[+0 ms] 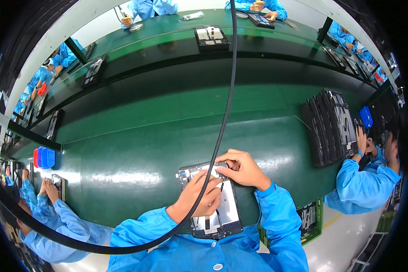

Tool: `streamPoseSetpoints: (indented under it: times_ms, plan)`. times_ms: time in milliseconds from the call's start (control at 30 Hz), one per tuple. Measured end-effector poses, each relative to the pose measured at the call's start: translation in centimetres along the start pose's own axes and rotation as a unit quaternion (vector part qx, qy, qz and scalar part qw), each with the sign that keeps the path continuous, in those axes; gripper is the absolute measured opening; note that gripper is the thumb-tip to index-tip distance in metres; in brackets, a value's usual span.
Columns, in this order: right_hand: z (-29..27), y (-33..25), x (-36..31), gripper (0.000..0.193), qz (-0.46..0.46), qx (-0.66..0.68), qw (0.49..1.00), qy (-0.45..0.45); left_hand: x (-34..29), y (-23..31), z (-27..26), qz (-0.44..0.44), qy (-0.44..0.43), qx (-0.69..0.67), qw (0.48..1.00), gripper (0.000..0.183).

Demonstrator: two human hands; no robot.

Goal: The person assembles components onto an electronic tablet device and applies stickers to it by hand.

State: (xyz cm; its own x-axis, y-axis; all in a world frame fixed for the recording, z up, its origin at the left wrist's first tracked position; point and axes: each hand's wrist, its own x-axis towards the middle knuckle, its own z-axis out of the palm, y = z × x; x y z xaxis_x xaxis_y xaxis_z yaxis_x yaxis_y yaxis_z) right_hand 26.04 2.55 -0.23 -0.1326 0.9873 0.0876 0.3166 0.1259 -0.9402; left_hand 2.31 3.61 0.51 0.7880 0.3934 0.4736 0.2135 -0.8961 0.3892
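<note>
An opened tablet (231,206), with silvery panels and black strips showing inside its dark frame, lies on the green table near me. My left hand (197,195) is over its left half, fingers bent and drawn together above the inner parts. Whatever sits between those fingertips, if anything, is too small or hidden to name. My right hand (242,167) closes at the tablet's far edge, with the thumb on the inner side and the index finger by the rim. A black cable (222,122) hangs across the view and partly covers my left hand.
Dark tablet-like units (328,127) stand in a stack at the right, beside a co-worker (367,181). Blue and red bins (45,157) are at the left. A green crate (319,222) is below the table edge. Another open unit (211,38) rests on the far line.
</note>
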Motion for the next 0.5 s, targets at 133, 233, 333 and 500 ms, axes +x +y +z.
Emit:
streamPoseSetpoints:
  times_ms: [133,233,333,500]
  plan:
    - [-1.2,-1.2,-1.3,0.068,0.039,0.0,0.999,-0.035,-0.6,0.1,0.2,-0.018,-0.006,-0.011,1.0,0.014]
    - [-1.2,-1.3,-1.5,0.078,0.061,-0.02,0.997,-0.05,-0.5,0.3,0.2,-0.024,0.004,-0.012,1.0,0.011]
    - [-1.2,-1.3,-1.6,0.077,0.075,-0.013,0.996,-0.049,-0.5,0.3,0.3,-0.03,0.017,-0.014,0.999,0.01]
    - [-1.5,-0.9,-1.5,0.075,0.092,-0.004,0.993,-0.068,-0.7,0.2,0.7,-0.039,0.031,-0.031,0.998,0.009]
